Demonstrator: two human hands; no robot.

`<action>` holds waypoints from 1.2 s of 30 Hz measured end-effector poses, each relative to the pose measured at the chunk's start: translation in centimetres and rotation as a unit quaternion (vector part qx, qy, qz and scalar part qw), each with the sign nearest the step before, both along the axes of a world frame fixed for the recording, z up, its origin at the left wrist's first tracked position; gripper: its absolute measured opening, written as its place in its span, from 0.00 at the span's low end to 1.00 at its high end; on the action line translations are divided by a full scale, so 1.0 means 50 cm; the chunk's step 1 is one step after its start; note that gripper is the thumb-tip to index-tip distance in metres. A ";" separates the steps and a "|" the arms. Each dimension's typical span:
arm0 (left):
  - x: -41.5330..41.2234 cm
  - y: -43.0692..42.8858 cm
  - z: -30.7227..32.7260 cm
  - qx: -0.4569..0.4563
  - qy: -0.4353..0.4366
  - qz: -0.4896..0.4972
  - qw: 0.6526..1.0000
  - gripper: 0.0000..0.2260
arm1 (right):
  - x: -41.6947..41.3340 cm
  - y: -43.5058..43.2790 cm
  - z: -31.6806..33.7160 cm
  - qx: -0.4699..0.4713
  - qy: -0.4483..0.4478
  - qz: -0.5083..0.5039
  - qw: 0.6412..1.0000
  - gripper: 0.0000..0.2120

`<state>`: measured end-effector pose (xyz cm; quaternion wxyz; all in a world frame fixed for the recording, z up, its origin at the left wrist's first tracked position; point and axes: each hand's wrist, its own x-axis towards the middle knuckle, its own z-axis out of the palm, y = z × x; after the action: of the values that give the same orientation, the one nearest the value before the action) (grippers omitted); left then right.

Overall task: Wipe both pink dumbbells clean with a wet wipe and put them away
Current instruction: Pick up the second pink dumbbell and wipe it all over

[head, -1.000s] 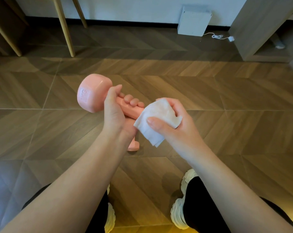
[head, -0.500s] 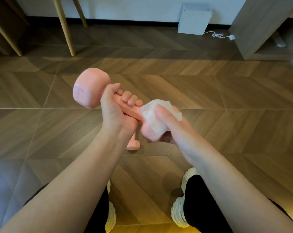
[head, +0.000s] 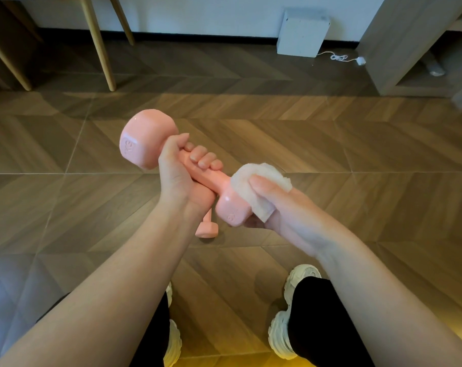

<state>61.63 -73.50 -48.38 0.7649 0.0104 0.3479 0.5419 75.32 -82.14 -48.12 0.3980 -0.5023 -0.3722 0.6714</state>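
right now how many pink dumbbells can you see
2. The raised dumbbell is gripped at its handle by the left hand; the second dumbbell lies on the floor beneath, mostly hidden behind that wrist.

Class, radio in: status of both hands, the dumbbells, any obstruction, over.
Left hand grips held dumbbell by handle. Right hand presses wet wipe round its near head. Second dumbbell on floor, nothing obstructing.

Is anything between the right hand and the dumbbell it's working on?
Only the wipe: the right hand holds it against the near head of the dumbbell. The left hand grips the handle bare.
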 end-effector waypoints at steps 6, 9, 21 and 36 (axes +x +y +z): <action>-0.001 0.001 -0.003 -0.031 0.017 0.007 0.999 0.13 | -0.027 0.003 -0.011 0.041 -0.074 -0.082 0.993 0.27; 0.001 0.001 0.000 -0.050 -0.004 0.006 0.999 0.14 | -0.019 0.015 -0.003 0.105 -0.096 -0.094 0.985 0.12; -0.004 -0.006 0.005 -0.015 0.022 0.005 1.000 0.15 | -0.012 0.012 -0.002 0.026 -0.079 -0.005 0.997 0.16; -0.016 0.003 0.006 -0.002 -0.010 0.004 1.000 0.15 | 0.009 0.005 0.006 0.045 -0.012 0.040 0.998 0.27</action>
<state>60.84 -73.36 -48.07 0.7663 0.0019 0.3409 0.5446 75.77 -81.88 -47.84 0.3883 -0.4766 -0.4271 0.6631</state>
